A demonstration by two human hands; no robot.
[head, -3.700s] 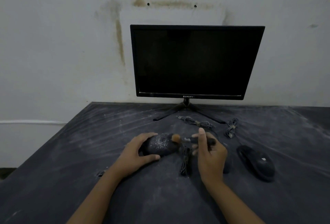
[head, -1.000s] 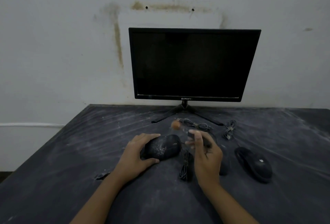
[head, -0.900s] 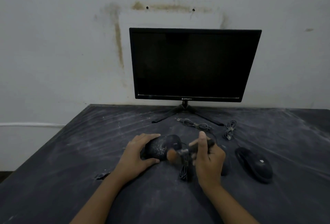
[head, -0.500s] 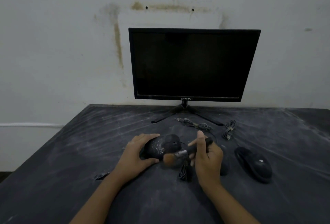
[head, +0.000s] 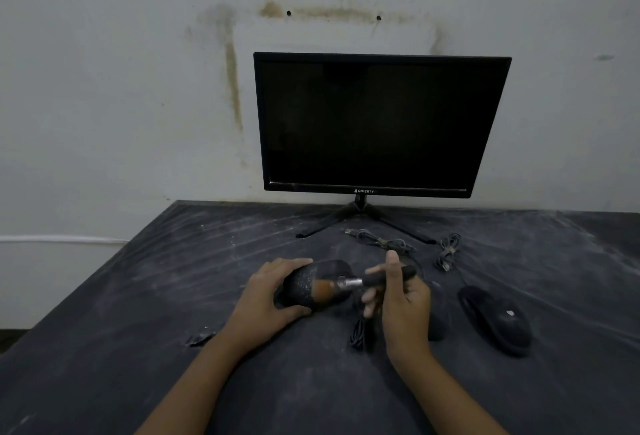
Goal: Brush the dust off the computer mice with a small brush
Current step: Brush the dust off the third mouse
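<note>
Dimly, dusty table (head: pixel 138 296), stained wall (head: pixel 104 88), left hand (head: pixel 266 299) holding mouse (head: pixel 301 282), right hand (head: pixel 405 299) gripping brush (head: pixel 349 283), perhaps touching it.

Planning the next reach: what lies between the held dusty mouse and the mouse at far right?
Head view: the right hand gripping the brush, a bundled cable below it, and a dark shape half hidden behind the hand.

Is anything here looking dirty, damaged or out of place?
The table is streaked with pale dust, the mouse in the left hand is speckled white, and brown stains mark the wall behind the monitor.
</note>
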